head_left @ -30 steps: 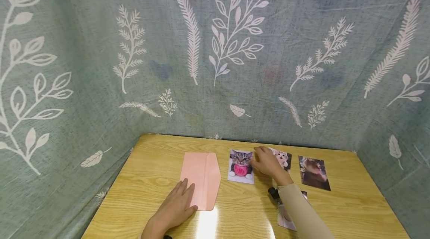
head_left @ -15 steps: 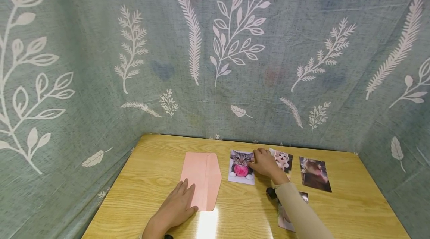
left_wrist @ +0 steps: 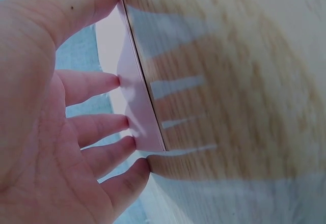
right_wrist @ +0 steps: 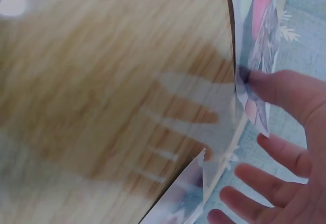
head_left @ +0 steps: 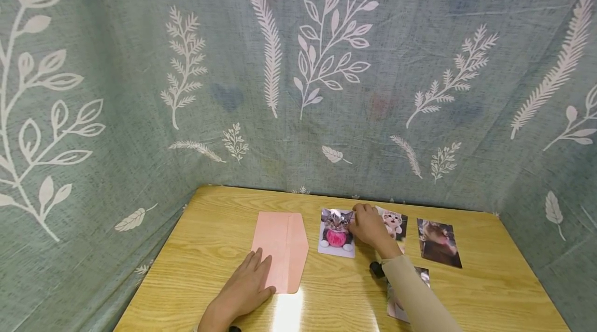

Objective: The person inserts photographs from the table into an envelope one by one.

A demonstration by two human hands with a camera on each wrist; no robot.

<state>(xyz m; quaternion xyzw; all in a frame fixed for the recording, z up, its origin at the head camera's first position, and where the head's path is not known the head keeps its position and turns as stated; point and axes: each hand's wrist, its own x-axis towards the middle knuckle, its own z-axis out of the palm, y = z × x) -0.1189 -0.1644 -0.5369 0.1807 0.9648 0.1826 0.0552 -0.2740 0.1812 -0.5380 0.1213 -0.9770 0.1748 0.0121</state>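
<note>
A pink envelope [head_left: 272, 228] lies flat on the table with its pointed flap to the right. My left hand [head_left: 244, 283] rests across its lower left part, fingers spread, their tips touching the paper in the left wrist view. To the right lies a glossy photo of a tabby cat with a pink ball [head_left: 335, 244]. My right hand [head_left: 373, 226] is at this photo's right edge. In the right wrist view its thumb [right_wrist: 270, 86] touches the photo's face and the index fingertip is right at a corner. The other fingers spread out loosely.
A light kitten photo [head_left: 392, 220] lies partly behind my right hand. Farther right is a dark, blurry photo [head_left: 438, 241]. Another photo [head_left: 396, 308] is partly hidden under my right sleeve [head_left: 415, 290]. A patterned green curtain [head_left: 280, 156] stands along the wooden table's [head_left: 219, 218] back edge.
My right hand has moved slightly left, onto the tabby cat photo's right edge. A bright glare now shows near that photo's top. The left hand stays on the envelope.
</note>
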